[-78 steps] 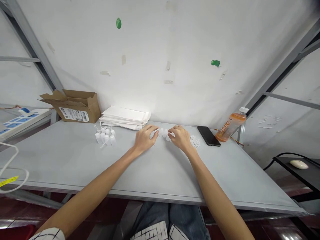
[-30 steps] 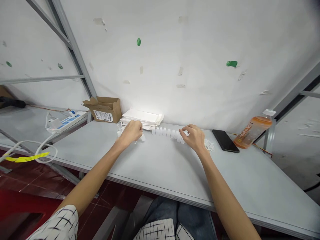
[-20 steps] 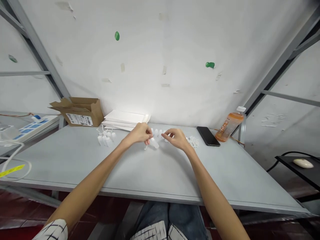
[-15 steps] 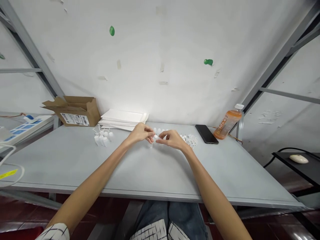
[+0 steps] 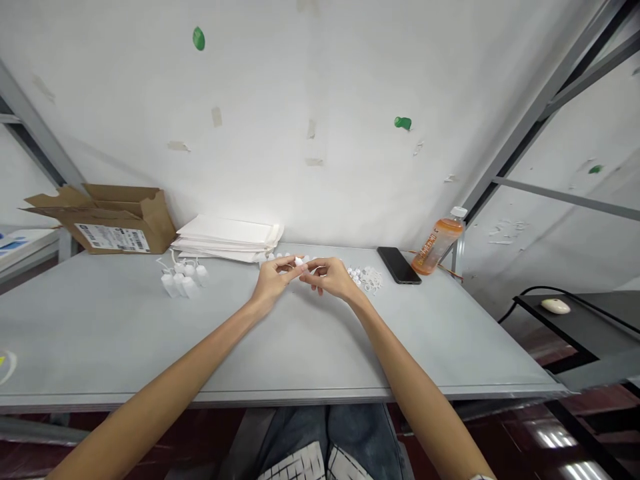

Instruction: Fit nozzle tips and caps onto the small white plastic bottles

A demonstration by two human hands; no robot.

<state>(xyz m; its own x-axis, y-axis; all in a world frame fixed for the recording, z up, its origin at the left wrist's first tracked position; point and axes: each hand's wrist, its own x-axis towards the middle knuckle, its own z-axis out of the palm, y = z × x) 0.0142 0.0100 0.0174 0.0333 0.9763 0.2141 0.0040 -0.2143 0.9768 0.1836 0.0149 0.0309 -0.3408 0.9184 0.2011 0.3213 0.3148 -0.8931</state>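
My left hand and my right hand meet just above the grey table, fingertips pinched together on a small white plastic bottle. Behind the hands stands a row of small white bottles, partly hidden by my fingers. To the left a cluster of similar small white bottles with thin white loops stands on the table. A heap of tiny white caps lies just right of my right hand.
A stack of white sheets lies against the wall, with an open cardboard box left of it. A black phone and an orange drink bottle rest at the right. A computer mouse sits on a dark side table.
My left hand reached to the bottle cluster at the left, took one bottle and brought it back. Both hands have come together and now pinch it between them, lifted off the table.
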